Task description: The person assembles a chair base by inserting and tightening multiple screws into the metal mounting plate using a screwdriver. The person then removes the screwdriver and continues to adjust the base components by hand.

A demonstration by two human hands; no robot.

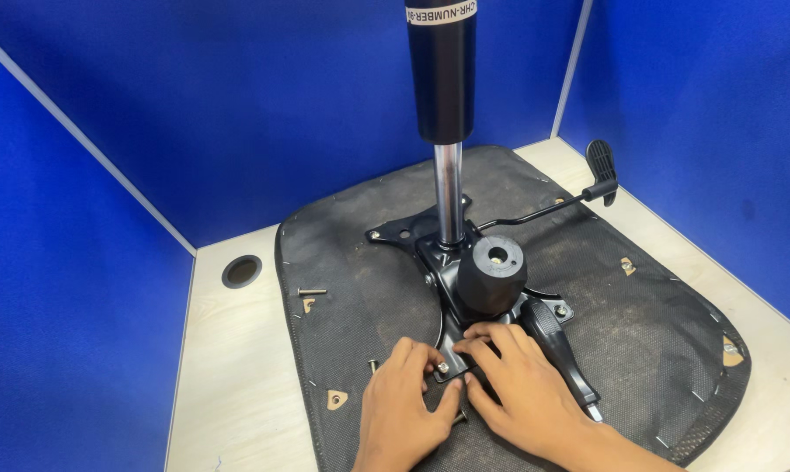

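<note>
Fingers (430, 357) of both our hands pinch one bolt (443, 368) into the mechanism plate (452, 345); spare bolt (312, 292) lies unfitted, well left.

Seat (640, 350) flat on desk (229, 385), plate (452, 288) on it, post (448, 192) up from plate, knob (493, 275) just right, bolt (312, 292) left, both hands (465, 385) in front.
</note>
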